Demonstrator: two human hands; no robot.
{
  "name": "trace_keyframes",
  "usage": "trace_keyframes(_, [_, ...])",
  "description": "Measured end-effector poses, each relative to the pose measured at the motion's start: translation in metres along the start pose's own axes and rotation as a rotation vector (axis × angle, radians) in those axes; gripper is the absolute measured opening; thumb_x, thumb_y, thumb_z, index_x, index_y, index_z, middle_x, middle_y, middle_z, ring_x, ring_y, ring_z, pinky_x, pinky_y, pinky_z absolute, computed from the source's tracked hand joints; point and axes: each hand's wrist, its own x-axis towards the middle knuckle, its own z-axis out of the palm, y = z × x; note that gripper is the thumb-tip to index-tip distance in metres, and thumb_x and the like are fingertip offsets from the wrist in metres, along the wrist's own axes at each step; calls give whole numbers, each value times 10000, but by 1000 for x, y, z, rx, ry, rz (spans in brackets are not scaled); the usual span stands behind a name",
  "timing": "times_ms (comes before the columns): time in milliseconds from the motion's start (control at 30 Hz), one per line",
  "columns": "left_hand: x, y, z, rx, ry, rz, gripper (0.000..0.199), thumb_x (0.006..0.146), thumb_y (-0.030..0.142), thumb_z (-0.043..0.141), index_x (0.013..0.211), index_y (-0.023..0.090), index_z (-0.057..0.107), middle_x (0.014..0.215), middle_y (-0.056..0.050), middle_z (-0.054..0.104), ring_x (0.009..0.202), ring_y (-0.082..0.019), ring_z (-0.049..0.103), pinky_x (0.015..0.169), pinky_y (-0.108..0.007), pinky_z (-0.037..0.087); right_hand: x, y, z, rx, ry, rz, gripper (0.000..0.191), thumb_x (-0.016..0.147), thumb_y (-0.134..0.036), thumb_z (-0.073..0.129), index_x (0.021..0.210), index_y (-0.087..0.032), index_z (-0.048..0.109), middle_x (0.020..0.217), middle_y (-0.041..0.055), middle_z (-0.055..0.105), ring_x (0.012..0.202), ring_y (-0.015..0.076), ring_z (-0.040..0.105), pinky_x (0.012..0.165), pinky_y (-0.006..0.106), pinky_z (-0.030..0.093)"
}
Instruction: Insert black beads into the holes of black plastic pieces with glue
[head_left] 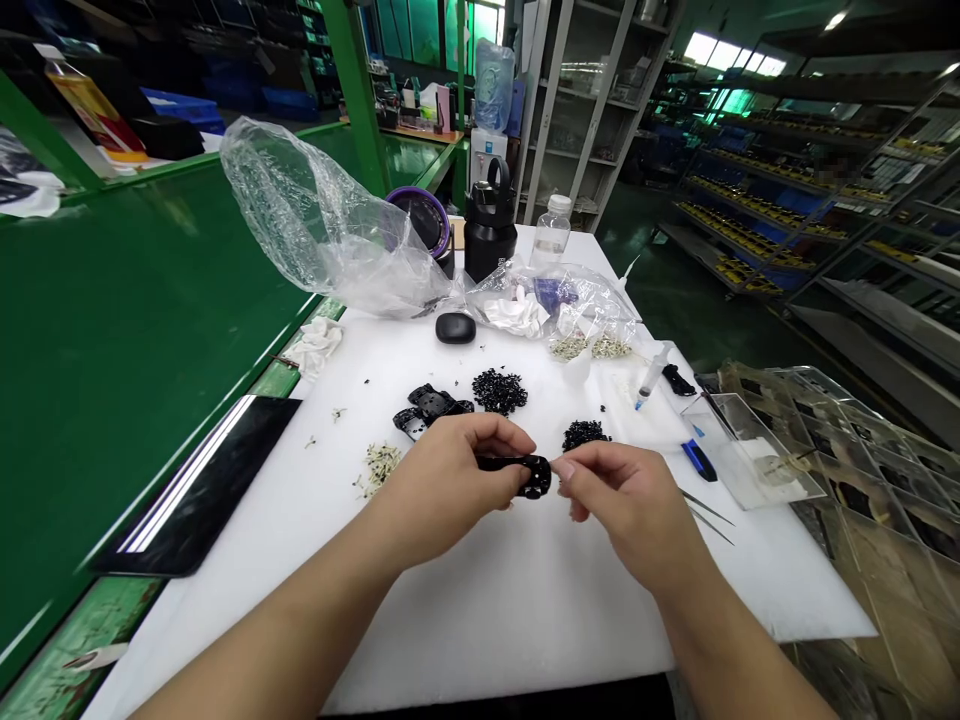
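My left hand (pixel 454 480) is closed around a black plastic shell (pixel 537 478) with small holes, held above the white work surface. The fingers of my right hand (pixel 611 490) are pinched together at the shell's right end; whatever may be between them is too small to make out. Behind my left hand lie more black plastic shells (pixel 431 405). A pile of small black parts (pixel 500 390) sits beyond the held shell, and a second black pile (pixel 585 433) is just behind my right hand. Small pale parts (pixel 379 468) are heaped left of my left hand.
Tweezers (pixel 709 515), a blue marker (pixel 699 460), a clear tray (pixel 757 455) and a syringe (pixel 651 380) lie to the right. A dark tablet (pixel 202 480) rests at the left edge. Farther back are a black bottle (pixel 489 235), plastic bags (pixel 330 225) and a black case (pixel 455 328).
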Motion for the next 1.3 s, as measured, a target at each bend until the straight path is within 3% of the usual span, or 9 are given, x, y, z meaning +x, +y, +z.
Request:
trace_keyframes(300, [11,-12,-5,-414,-131,-130,254,759,156,671,1009,140,627,999,-77,658,882,-187,656,758,-316,570,-52,39,-75,-440,230,3,352,826,-538,592,895,-212,705,817,29,667,747,183,608,622,263,465])
trace_keyframes(467, [18,-14,-15,-431,-33,-127,277,684,171,758,937,161,644,888,-21,613,818,-157,631,762,-315,552,-69,55,-109,-551,401,86,402,789,-581,606,969,-235,703,935,35,693,856,230,632,649,290,481])
trace_keyframes(567, [18,-10,-32,-296,69,-68,316,670,239,790,953,180,662,859,-5,623,759,-122,594,695,-243,503,-55,45,-89,-327,258,60,404,797,-551,620,984,-201,694,915,62,690,821,218,640,653,290,507])
trace_keyframes(667, [13,-3,-36,-74,38,-30,403,675,301,786,1035,196,641,821,-1,657,739,-138,607,636,-232,449,-32,26,-43,15,8,1,434,835,-484,612,1164,-201,623,1042,82,671,859,200,652,709,306,545])
trace_keyframes(733, [4,1,-27,8,-43,-30,403,681,278,758,1047,179,622,793,-15,682,726,-162,627,639,-254,451,-20,14,-11,98,-119,-34,519,814,-419,660,1287,-239,549,1140,75,639,880,183,653,748,313,552])
trace_keyframes(867, [-31,-6,-2,40,6,-30,247,737,226,646,973,159,616,775,-37,689,704,-182,634,622,-280,468,-21,7,29,18,-208,-117,408,792,-282,671,1196,-232,641,927,36,690,787,174,644,722,300,531])
trace_keyframes(967, [-61,-25,-2,37,99,-4,263,767,219,604,1028,192,609,954,-51,687,866,-202,645,741,-316,507,-34,20,38,-30,-243,-75,312,782,-235,647,1088,-200,699,897,43,714,777,191,652,721,308,531])
trace_keyframes(1100, [-82,-52,-29,554,507,26,192,844,307,540,939,206,672,968,-65,649,918,-245,595,842,-405,466,-44,41,40,-56,-293,-32,369,773,-261,656,1135,-190,687,992,70,715,841,218,669,782,335,543])
trace_keyframes(1300, [-66,-60,-42,972,479,146,224,865,274,525,970,208,712,1036,-79,600,985,-259,573,859,-404,471,-44,40,40,-122,-302,-56,385,766,-264,661,1144,-201,692,978,55,713,829,213,662,774,338,543])
